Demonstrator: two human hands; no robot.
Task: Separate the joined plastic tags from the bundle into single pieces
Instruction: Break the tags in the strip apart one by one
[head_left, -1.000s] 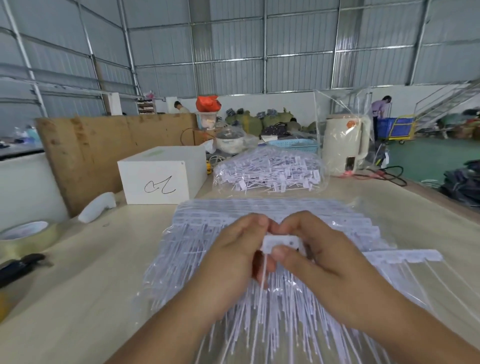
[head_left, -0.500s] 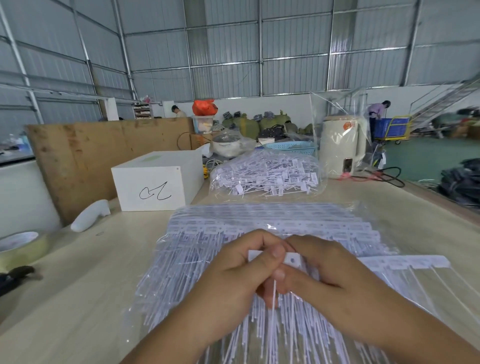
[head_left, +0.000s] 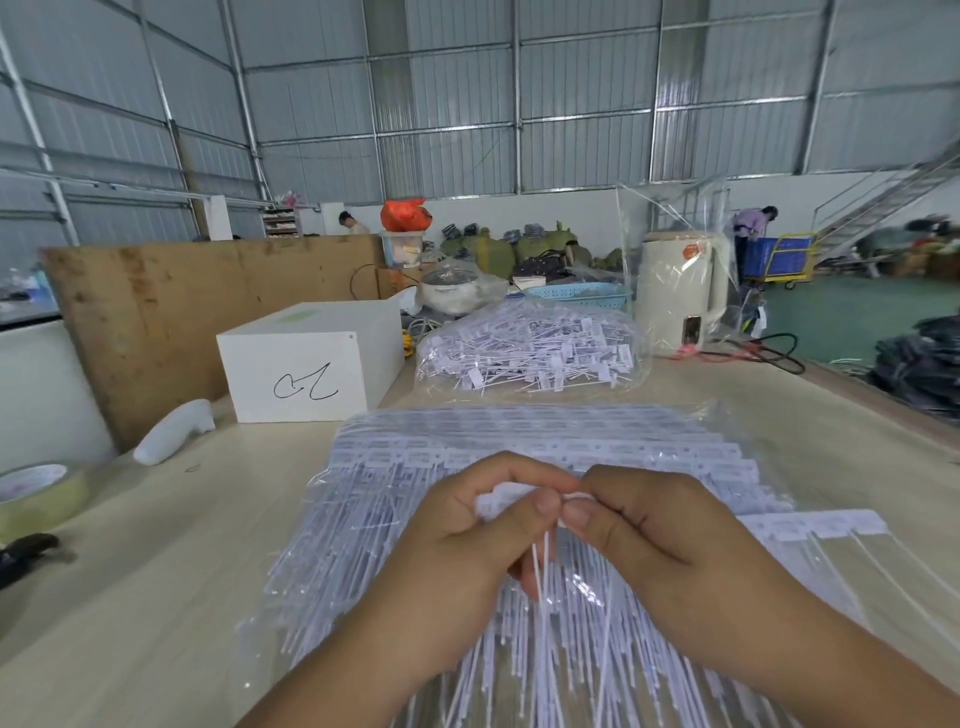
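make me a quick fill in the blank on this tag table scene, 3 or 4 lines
1. Both hands, left hand and right hand, pinch a ____ strip of tags.
2. The black scribble is on the white ____.
3. The kettle stands to the ____ of the box.
4. The loose tags lie in a clear ____.

Missing words: white; box; right; bag

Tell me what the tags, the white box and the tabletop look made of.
Tags: white plastic, thin stems, slightly glossy. White box: probably matte cardboard, crisp flat faces, pen scribble. Tabletop: pale wood or wood-look laminate, faint grain; which, I cannot tell.
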